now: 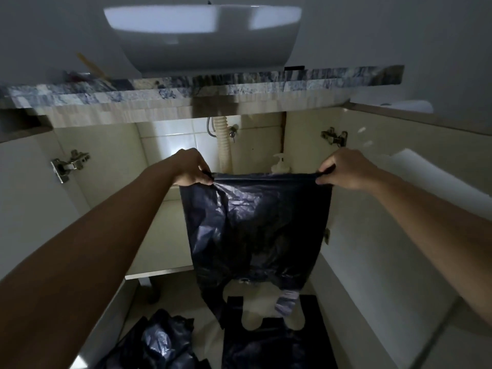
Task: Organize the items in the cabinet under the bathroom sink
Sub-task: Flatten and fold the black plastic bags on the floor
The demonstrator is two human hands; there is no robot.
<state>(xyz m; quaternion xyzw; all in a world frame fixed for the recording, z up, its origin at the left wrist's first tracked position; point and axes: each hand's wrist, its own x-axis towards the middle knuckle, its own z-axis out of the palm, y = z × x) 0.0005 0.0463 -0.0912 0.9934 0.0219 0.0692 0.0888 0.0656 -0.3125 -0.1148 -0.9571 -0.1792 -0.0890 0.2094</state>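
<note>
A black plastic bag [255, 227] hangs spread out in front of the open cabinet [165, 235] under the sink. My left hand [190, 167] pinches its upper left corner and my right hand [343, 169] pinches its upper right corner, so the top edge is stretched flat between them. The bag's handles dangle at the bottom. A flat black bag [271, 339] lies on the floor below, and a crumpled black bag [157, 342] lies to its left. Behind the held bag, a pump bottle [281, 162] peeks out inside the cabinet.
Both cabinet doors stand open, the left door [32, 198] and the right door [399, 209], with hinges showing. A corrugated drain hose [225, 145] runs down the tiled back wall. The white basin [205, 35] and a marbled counter edge [213, 83] are overhead.
</note>
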